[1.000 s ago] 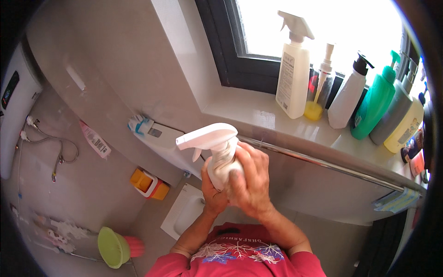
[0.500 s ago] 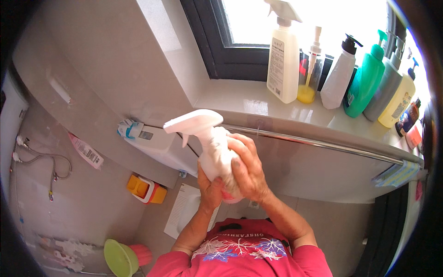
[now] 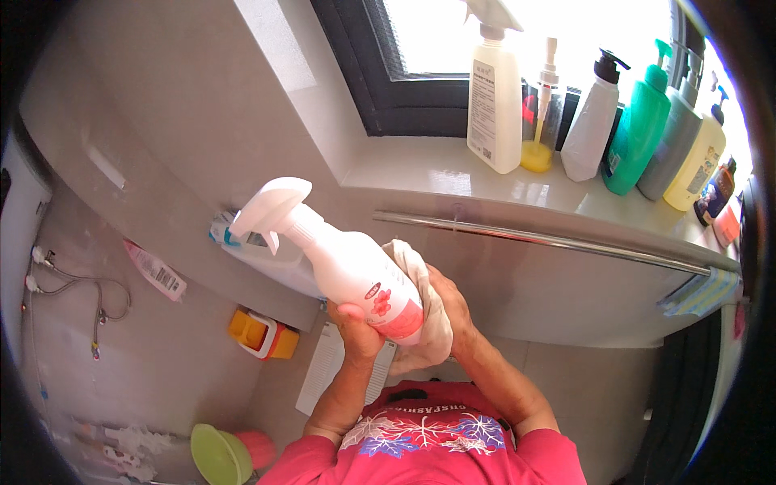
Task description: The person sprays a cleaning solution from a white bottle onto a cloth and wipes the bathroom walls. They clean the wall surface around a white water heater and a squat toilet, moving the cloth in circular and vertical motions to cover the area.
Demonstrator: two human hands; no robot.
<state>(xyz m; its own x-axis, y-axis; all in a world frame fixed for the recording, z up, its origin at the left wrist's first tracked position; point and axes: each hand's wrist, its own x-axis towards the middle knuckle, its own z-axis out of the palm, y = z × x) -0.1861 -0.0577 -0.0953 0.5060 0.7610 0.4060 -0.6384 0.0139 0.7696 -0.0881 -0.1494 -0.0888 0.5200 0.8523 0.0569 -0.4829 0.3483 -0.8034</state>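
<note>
A white spray bottle [image 3: 346,263] with a pink-red label and a trigger head leans to the upper left in front of me. My left hand [image 3: 357,338] is closed around its lower body, the thumb lying across the front. On the other side, my right hand [image 3: 454,309] presses a pale beige cloth [image 3: 436,317] against the bottle's side and base. The cloth hangs down below the bottle and hides some of the right fingers.
Several pump bottles, among them a green one [image 3: 640,133], stand on the window sill [image 3: 420,166] beside a cream spray bottle [image 3: 495,105]. Below runs a metal towel bar [image 3: 533,236]. Lower left are an orange bin [image 3: 263,333], a squat toilet [image 3: 327,368] and a green basin [image 3: 218,454].
The bottle has tipped further left, and its label has come into view. The cloth has moved from the neck and upper body down to the right side and base, along with my right hand.
</note>
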